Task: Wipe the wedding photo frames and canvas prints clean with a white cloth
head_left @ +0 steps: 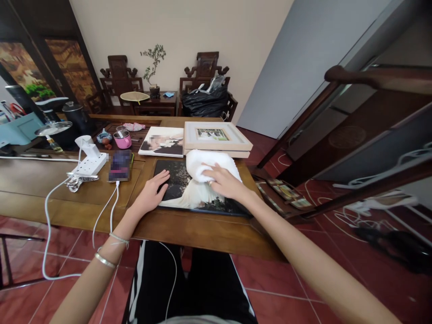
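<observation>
A dark photo panel (pixel 175 182) with a pale gown pictured on it lies flat near the table's front edge. My left hand (pixel 151 191) rests on its left side, fingers stretched out and holding nothing. On the panel's upper right part, my right hand (pixel 221 182) grips a white towel (pixel 212 162), pressing it against the surface. The towel's bunched cloth covers the panel's upper right corner. Just behind are a white photo panel (pixel 162 140) and a pale framed photo (pixel 218 137), which appears to be stacked on another frame.
On the wooden table (pixel 209 231) to the left are a charging phone (pixel 120 165), a white power strip (pixel 92 163), a pink cup (pixel 123 139) and a black kettle (pixel 76 117). White cables hang over the front edge. A wooden chair (pixel 354 135) stands at the right.
</observation>
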Demonstrator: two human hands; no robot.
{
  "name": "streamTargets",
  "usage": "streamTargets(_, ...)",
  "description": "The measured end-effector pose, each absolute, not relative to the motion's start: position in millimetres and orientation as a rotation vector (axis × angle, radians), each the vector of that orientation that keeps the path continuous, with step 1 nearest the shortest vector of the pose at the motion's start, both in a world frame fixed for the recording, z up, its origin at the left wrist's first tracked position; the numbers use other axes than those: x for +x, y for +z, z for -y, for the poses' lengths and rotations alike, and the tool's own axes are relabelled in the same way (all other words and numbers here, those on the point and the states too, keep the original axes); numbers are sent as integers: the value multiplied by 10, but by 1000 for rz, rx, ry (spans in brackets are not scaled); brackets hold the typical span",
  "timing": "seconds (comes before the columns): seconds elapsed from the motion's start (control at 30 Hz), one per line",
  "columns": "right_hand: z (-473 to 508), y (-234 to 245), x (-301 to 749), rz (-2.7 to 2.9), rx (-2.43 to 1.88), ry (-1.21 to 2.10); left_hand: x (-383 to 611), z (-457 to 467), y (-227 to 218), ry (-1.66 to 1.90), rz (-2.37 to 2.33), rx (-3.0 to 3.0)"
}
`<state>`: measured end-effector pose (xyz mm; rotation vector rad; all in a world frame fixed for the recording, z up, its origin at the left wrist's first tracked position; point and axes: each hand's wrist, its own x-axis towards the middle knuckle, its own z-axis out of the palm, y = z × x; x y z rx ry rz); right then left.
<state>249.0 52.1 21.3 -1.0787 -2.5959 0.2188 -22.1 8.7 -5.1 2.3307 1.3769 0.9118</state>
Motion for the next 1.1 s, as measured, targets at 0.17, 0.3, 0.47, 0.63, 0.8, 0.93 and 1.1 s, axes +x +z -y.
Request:
streamTargets(0.17, -513, 226, 2412, 2586, -1124, 217, -217, -87, -46, 901, -1381, 2327)
streamTargets(0.3, -13, 271, 2425, 2675, -1085, 275, -209, -83, -46, 904, -1386, 2336)
streamTargets(0.47, 678, 433, 2480, 2763, -935, 450, -203, -73, -45, 887, -1411, 2337)
streamTargets(0.63, 785, 496, 2456, 2783, -926, 454, -207, -79, -54, 887, -1410, 2345)
streamTargets(0.8, 177, 381, 2366, 2725, -1014, 346, -216, -83, -65, 903, -1405, 2338)
streamTargets(0.93, -395, 326, 2266, 2676, -1048, 268, -223, -82, -69, 913, -1403, 2323)
streamTargets(1.1, -557, 304, 2184, 2636, -1105, 229, -222, -82, -56, 913, -1382, 2316)
